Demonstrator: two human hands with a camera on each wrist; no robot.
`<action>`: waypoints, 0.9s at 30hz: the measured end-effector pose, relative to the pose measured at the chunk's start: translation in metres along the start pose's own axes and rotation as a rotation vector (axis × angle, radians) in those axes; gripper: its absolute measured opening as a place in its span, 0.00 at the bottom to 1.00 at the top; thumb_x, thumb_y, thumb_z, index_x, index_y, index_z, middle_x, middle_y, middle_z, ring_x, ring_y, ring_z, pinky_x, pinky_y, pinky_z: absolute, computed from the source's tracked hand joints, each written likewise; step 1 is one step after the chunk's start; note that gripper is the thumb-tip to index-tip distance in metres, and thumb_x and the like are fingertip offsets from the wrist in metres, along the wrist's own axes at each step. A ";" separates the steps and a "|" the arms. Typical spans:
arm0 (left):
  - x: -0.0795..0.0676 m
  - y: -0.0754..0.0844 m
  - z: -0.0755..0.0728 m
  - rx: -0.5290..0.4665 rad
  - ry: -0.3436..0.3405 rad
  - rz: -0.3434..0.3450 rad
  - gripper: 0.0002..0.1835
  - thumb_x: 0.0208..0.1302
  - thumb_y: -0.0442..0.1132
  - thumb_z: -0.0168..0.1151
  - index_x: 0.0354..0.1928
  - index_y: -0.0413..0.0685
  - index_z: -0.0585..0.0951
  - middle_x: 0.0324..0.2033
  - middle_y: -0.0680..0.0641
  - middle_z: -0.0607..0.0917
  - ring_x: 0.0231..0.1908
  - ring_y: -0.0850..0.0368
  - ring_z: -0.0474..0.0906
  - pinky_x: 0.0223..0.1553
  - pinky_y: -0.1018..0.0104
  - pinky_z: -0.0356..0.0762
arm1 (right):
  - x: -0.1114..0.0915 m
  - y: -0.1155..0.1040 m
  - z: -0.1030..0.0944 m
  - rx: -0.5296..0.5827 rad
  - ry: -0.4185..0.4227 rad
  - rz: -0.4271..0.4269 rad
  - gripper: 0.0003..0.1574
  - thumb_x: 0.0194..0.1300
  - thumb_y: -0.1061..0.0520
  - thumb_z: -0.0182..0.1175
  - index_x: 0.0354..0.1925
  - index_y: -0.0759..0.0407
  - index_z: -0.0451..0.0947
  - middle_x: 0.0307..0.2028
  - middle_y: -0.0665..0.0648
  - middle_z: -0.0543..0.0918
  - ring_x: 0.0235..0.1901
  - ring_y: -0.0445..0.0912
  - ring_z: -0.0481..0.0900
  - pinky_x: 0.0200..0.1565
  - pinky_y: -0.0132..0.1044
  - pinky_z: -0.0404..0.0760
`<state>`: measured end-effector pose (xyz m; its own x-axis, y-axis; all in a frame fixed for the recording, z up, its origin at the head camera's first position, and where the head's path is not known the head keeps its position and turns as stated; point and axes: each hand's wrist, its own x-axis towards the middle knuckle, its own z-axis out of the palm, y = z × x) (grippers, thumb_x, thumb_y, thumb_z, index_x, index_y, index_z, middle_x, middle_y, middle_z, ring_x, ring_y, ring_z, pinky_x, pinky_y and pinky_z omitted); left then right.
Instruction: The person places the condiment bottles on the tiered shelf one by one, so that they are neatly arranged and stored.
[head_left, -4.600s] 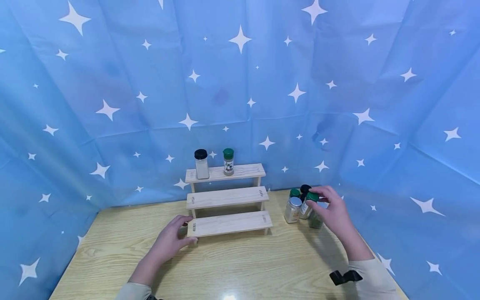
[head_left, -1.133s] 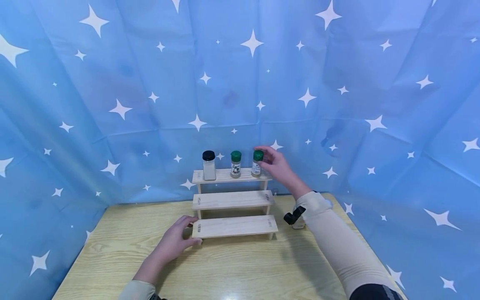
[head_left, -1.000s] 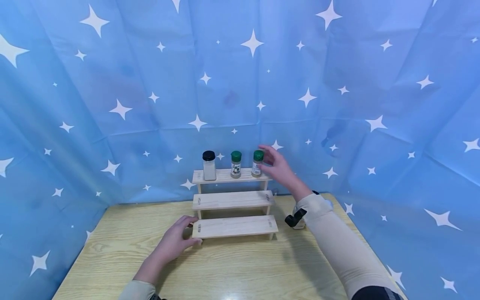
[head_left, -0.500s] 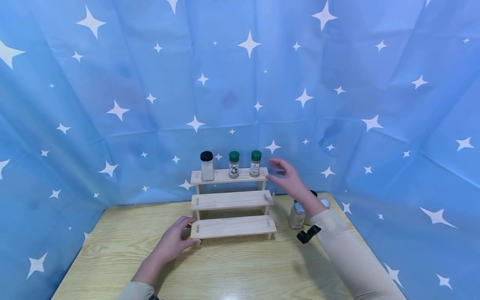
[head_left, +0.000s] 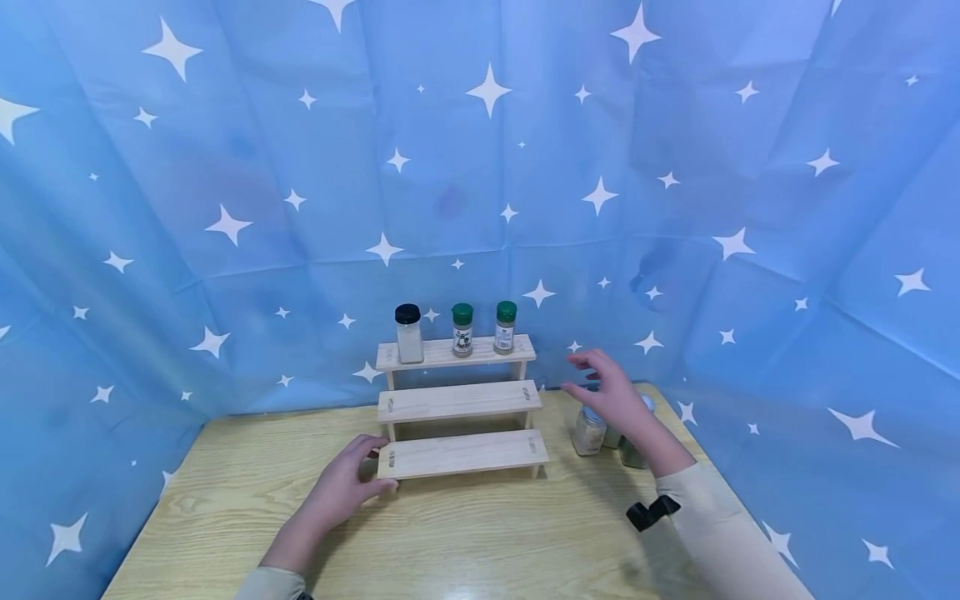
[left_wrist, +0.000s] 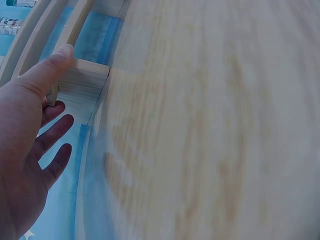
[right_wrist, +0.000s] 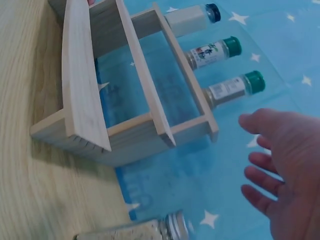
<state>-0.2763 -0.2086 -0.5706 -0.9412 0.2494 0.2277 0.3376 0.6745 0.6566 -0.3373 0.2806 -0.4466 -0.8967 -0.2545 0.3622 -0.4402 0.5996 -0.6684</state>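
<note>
A three-tier wooden spice rack [head_left: 459, 404] stands on the table. My left hand [head_left: 347, 482] grips the left end of its lowest shelf; in the left wrist view the thumb [left_wrist: 47, 70] lies along the shelf edge with the index finger curled beneath. On the top shelf stand a black-capped jar of white contents [head_left: 409, 340] and two green-capped spice jars, one in the middle [head_left: 462, 333] and one at the right [head_left: 505, 329]. My right hand [head_left: 611, 396] is in the air right of the rack, fingers parted, holding nothing. Its forearm partly hides the jars below.
A silver-capped spice jar [head_left: 588, 432] stands on the table [head_left: 480, 533] right of the rack, with other jars close behind it, including a dark green one [head_left: 632, 454]. A blue star-patterned cloth [head_left: 450, 167] hangs behind and along both sides.
My right hand carried a green-capped jar from the group to the top shelf's right end, let go, and drew back right and down. The left hand stayed on the rack.
</note>
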 end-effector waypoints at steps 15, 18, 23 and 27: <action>0.002 -0.006 0.002 -0.004 0.006 0.001 0.40 0.62 0.51 0.85 0.73 0.47 0.80 0.66 0.49 0.83 0.64 0.46 0.82 0.68 0.41 0.80 | -0.042 0.022 -0.013 -0.149 -0.036 0.037 0.30 0.78 0.58 0.72 0.72 0.65 0.78 0.60 0.68 0.81 0.54 0.61 0.80 0.53 0.61 0.82; 0.001 -0.005 0.002 -0.007 0.004 0.001 0.41 0.62 0.51 0.85 0.74 0.47 0.80 0.67 0.49 0.83 0.64 0.47 0.82 0.68 0.41 0.80 | -0.045 0.024 -0.015 -0.201 -0.047 0.032 0.31 0.77 0.58 0.73 0.71 0.67 0.78 0.59 0.69 0.82 0.54 0.61 0.81 0.53 0.62 0.83; 0.001 -0.003 0.002 -0.011 0.003 -0.002 0.41 0.62 0.51 0.85 0.74 0.46 0.79 0.66 0.49 0.83 0.64 0.47 0.82 0.68 0.41 0.81 | -0.048 0.027 -0.013 -0.271 -0.063 0.032 0.31 0.74 0.58 0.75 0.69 0.69 0.80 0.59 0.68 0.84 0.55 0.62 0.83 0.53 0.62 0.85; 0.001 -0.002 0.001 -0.013 0.002 -0.002 0.42 0.62 0.51 0.85 0.74 0.44 0.79 0.66 0.48 0.83 0.64 0.46 0.82 0.68 0.41 0.80 | -0.050 0.026 -0.010 -0.292 -0.071 0.036 0.30 0.73 0.58 0.76 0.67 0.68 0.81 0.59 0.67 0.83 0.58 0.65 0.82 0.55 0.64 0.84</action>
<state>-0.2779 -0.2094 -0.5725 -0.9420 0.2466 0.2275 0.3353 0.6662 0.6662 -0.3034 0.3165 -0.4762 -0.9172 -0.2748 0.2886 -0.3848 0.7993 -0.4616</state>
